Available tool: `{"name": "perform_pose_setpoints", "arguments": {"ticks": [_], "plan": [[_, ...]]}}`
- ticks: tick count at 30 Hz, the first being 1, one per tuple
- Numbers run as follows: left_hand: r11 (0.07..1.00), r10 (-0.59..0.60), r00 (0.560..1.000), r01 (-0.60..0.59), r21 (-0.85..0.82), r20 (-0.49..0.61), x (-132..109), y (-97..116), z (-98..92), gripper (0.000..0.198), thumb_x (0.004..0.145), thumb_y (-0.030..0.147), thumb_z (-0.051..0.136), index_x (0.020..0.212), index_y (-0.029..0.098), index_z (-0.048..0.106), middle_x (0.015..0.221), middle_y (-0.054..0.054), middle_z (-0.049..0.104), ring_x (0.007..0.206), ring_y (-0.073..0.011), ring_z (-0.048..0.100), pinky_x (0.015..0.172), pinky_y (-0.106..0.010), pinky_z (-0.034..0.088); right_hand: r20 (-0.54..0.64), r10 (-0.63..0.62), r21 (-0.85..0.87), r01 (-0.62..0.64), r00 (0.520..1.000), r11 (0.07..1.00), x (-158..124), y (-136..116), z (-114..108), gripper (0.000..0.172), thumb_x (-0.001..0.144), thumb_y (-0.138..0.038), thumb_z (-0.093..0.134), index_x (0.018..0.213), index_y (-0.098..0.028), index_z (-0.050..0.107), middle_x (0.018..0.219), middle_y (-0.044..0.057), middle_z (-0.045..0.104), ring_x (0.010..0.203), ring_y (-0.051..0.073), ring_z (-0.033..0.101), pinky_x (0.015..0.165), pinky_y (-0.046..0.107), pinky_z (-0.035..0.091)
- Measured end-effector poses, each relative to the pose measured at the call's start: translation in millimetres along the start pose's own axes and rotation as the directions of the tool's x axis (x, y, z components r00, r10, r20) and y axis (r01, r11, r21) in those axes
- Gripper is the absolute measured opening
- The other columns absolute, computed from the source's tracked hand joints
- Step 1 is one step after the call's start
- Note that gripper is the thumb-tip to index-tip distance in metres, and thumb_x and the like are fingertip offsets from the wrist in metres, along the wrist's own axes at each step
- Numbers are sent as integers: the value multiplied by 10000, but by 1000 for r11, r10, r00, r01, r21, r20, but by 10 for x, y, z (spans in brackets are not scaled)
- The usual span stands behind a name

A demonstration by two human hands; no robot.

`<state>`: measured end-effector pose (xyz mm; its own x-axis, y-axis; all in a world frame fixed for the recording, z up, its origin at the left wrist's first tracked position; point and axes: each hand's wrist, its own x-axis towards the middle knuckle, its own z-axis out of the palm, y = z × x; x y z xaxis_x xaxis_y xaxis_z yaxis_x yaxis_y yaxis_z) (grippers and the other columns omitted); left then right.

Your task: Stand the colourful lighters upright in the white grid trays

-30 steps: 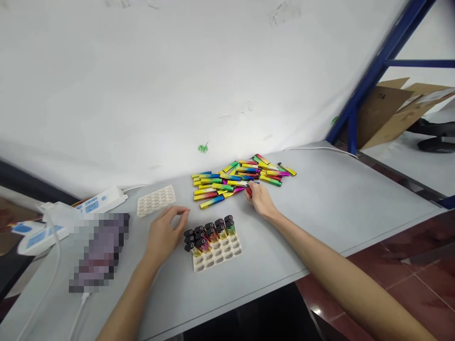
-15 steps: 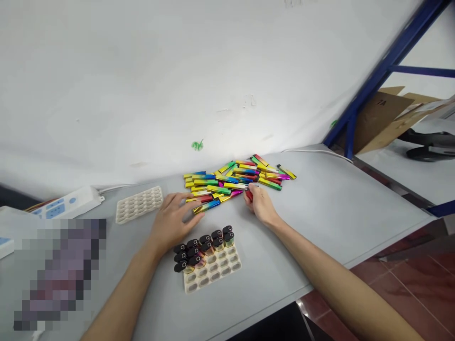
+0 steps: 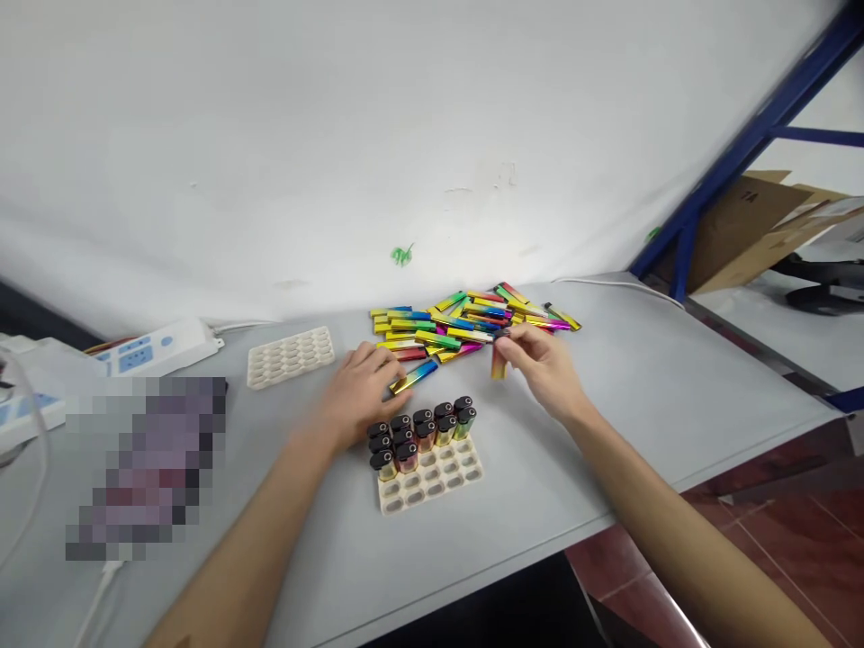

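Note:
A heap of flat rainbow-coloured sticks (image 3: 465, 322) lies near the wall on the grey table (image 3: 641, 396). My right hand (image 3: 544, 364) pinches one red-orange stick (image 3: 499, 360) by its black top, hanging upright just above the table. At the heap's near edge my left hand (image 3: 357, 391) closes its fingers on a yellow-blue stick (image 3: 415, 375) that lies flat. In front of both hands a white slotted tray (image 3: 436, 477) holds several sticks upright, black caps up, in its far rows.
A second white slotted tray (image 3: 290, 356) lies at the left. Power strips (image 3: 158, 344) and cables sit at the far left, beside a blurred patch (image 3: 145, 463). A blue frame (image 3: 742, 144) and cardboard boxes (image 3: 762, 220) stand at the right. The table's front edge is close.
My right hand has lifted a stick off the heap and holds it upright. My left hand moved from beside the filled tray forward to the heap's near edge, onto a stick.

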<state>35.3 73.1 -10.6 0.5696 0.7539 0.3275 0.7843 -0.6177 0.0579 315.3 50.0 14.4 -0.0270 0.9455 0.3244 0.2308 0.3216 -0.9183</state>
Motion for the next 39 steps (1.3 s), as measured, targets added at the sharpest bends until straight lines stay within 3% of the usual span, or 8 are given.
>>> {"name": "perform_pose_setpoints", "arguments": {"ticks": [3, 5, 11, 18, 24, 30, 34, 39], "plan": [[999, -15, 998, 18, -39, 63, 8, 29, 1, 127, 912, 323, 524, 885, 222, 595, 932, -44, 648, 952, -234, 547, 822, -387, 464, -325, -160, 15, 174, 932, 985, -323, -174, 36, 171, 900, -358, 643, 843, -199, 616, 688, -20, 603, 605, 118, 591, 583, 266, 491], [998, -27, 996, 32, -58, 84, 12, 41, 15, 132, 913, 281, 486, 860, 217, 589, 924, -46, 652, 944, -229, 558, 815, -379, 465, -391, -297, -15, 316, 871, 949, -569, -307, 125, 82, 894, -273, 660, 951, -219, 634, 868, 6, 639, 678, 124, 633, 636, 291, 544], [995, -44, 996, 51, -91, 75, 19, 39, 14, 108, 845, 193, 511, 893, 200, 607, 957, -68, 659, 966, -249, 563, 832, -395, 464, 138, -453, -272, 473, 881, 838, -921, -452, 456, 299, 830, -194, 738, 1096, -214, 602, 909, 41, 699, 822, 164, 691, 702, 282, 577], [976, -72, 997, 76, -203, 28, -13, 27, -23, 123, 841, 222, 528, 913, 211, 627, 972, -51, 667, 957, -236, 571, 835, -378, 469, 221, -380, -517, 439, 898, 735, -908, -321, 623, 196, 918, -313, 634, 1067, -190, 603, 864, 27, 723, 707, 129, 685, 595, 230, 528], [919, -178, 980, 135, -371, -83, -40, 65, -1, 190, 865, 264, 519, 983, 212, 658, 1006, -25, 661, 860, -177, 595, 796, -316, 483, 348, -512, -627, 601, 785, 496, -841, -494, 587, 168, 938, -354, 595, 887, -201, 641, 665, -17, 653, 523, 101, 573, 495, 242, 410], [779, -321, 939, 186, -599, -127, -31, 64, 23, 263, 923, 360, 514, 1088, 241, 682, 1033, -10, 692, 780, -146, 594, 665, -269, 467, -43, -377, -492, 309, 925, 814, -211, -297, 384, 132, 937, -291, 567, 993, -187, 625, 783, 16, 670, 623, 111, 568, 569, 248, 447], [762, -310, 943, 170, -625, -121, -20, 93, 36, 255, 917, 369, 550, 1091, 260, 701, 1075, -13, 707, 826, -154, 617, 662, -268, 483, 183, -238, -227, 277, 954, 934, 152, 31, 401, 252, 805, -361, 730, 985, -203, 650, 910, 30, 640, 782, 146, 606, 670, 284, 491], [809, -246, 960, 126, -573, -135, 35, 136, 77, 262, 907, 359, 580, 1118, 252, 692, 1089, -31, 714, 899, -174, 639, 722, -299, 532, 209, -142, 43, 136, 968, 990, 147, 156, 501, 215, 837, -371, 680, 825, -187, 567, 898, 22, 615, 817, 139, 602, 734, 304, 496]]}}
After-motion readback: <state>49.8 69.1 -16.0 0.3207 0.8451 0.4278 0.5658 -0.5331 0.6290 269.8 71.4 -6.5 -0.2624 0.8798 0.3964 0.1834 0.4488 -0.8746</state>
